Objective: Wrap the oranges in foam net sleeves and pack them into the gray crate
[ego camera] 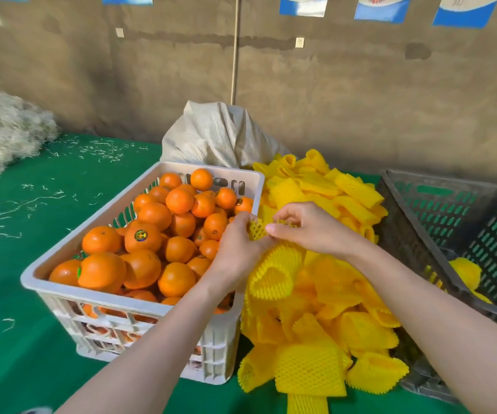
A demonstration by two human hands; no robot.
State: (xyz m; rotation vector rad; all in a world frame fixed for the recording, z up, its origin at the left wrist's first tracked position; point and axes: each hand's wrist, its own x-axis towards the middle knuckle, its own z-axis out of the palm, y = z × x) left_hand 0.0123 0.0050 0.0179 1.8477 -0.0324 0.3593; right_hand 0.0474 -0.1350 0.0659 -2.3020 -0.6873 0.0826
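Note:
A white crate (142,301) on the left is heaped with several oranges (151,234). To its right lies a pile of yellow foam net sleeves (313,297). Above that pile both hands pinch one yellow sleeve (256,230): my left hand (238,249) grips its left side and my right hand (307,225) pinches its top edge. No orange is visible inside it. The gray crate (462,222) stands at the right, and a wrapped fruit in a yellow sleeve (466,271) lies in it.
A green cloth (32,339) covers the table, strewn with white shreds. A heap of white shredded filler (5,132) lies at the far left. A pale woven sack (220,135) stands behind the white crate against the brown wall.

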